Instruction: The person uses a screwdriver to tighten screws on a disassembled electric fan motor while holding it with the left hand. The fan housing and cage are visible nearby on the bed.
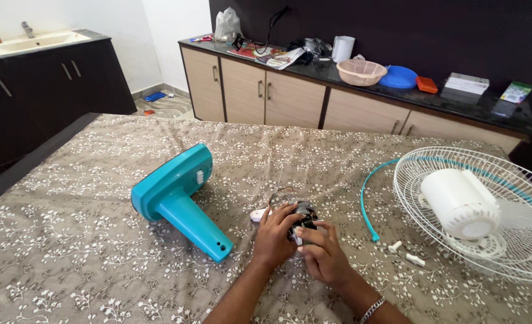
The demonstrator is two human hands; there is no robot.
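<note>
Both my hands are wrapped around a small dark fan motor [302, 217] with thin wires [280, 194] trailing from it, held just above the patterned tablecloth. My left hand [274, 236] cups its left side. My right hand [323, 255], with a metal bracelet on the wrist, grips it from the front right. A small white part [257, 215] lies beside my left hand. A teal fan stand [179, 196] lies on its side to the left.
A white wire fan guard [518, 246] with a white motor cover [460, 202] on it sits at the right. A teal rim strip [367, 198] and two small white pegs [405, 253] lie near it. Cabinets with clutter stand behind; a sink [29, 42] is far left.
</note>
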